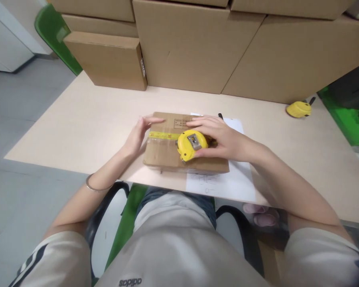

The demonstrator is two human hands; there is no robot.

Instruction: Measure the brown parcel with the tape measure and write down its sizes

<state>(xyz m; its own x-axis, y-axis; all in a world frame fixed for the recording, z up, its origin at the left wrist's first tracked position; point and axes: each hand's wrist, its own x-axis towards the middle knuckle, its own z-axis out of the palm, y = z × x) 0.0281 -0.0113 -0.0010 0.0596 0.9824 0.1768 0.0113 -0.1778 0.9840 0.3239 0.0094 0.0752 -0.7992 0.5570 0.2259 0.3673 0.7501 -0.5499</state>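
Note:
A small cardboard box (164, 153) lies on the table in front of me, with a printed label on its top. My right hand (215, 137) is closed around a yellow tape measure (191, 144), held over the right part of the box; its fingertips reach onto the box top. The yellow blade (163, 136) is drawn out leftward across the box top to the left edge. My left hand (137, 135) grips the box's left side, index finger bent over the top near the back corner. Its thumb and the blade's very tip are hard to make out.
White paper (242, 179) with handwriting lies partly under the box, a black pen (220, 116) at its far edge. Another yellow tape measure (299, 109) sits at the back right. Large cardboard boxes (182, 52) line the table's (77, 127) back; a green chair (52, 36) stands behind left.

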